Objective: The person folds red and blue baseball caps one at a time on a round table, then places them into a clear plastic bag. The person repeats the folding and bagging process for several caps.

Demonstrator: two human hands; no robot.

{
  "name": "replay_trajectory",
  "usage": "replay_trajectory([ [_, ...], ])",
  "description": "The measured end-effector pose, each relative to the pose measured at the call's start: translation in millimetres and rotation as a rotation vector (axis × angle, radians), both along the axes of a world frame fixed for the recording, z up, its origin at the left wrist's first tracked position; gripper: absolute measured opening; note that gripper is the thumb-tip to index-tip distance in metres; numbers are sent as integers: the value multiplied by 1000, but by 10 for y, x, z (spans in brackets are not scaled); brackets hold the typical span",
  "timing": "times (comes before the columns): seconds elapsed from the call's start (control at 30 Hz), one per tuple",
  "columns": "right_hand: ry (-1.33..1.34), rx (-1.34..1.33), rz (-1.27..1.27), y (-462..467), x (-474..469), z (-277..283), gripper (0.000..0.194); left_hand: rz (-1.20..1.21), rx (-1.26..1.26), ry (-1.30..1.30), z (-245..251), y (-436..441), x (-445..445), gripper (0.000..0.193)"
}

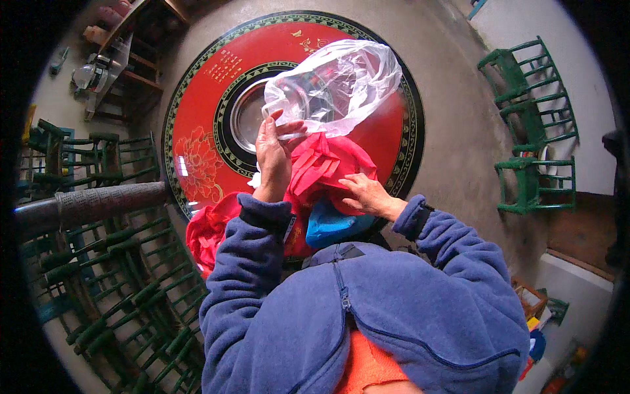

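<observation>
My left hand (276,160) is raised over the round table, its fingers at the rim of a clear plastic bag (362,81) and seeming to hold it. The crumpled bag lies across the table, its mouth towards me. My right hand (368,193) grips a bunched red fabric bag (327,160) just below the plastic one. Beneath the red fabric, close to my body, sits a blue item (332,227), partly covered. More red fabric (209,234) is heaped beside my left forearm. A small white piece (255,178) shows behind my left wrist.
The red table (197,106) has black patterned bands and a round metal tray (248,115) at its centre, partly under the plastic. Green stools (521,184) stand at right; more green stools (128,295) are stacked at left. A metal pole (113,199) reaches the table's left edge.
</observation>
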State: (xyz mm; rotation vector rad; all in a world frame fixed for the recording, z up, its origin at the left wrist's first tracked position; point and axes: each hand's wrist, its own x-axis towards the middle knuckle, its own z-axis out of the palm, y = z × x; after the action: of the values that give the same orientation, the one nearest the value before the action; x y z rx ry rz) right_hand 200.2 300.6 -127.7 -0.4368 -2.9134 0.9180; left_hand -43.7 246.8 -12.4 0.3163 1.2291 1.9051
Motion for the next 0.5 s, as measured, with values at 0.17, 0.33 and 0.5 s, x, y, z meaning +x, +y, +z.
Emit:
replay_trajectory([
  [0.17,-203,-71,97,74,91,53,49,-31,-21,121,-81,-36,64,39],
  [0.33,-139,-118,72,64,86,55,43,-2,-114,133,-100,-80,112,41],
  [0.5,-178,-101,104,182,38,156,40,8,-95,85,-101,-157,103,47],
])
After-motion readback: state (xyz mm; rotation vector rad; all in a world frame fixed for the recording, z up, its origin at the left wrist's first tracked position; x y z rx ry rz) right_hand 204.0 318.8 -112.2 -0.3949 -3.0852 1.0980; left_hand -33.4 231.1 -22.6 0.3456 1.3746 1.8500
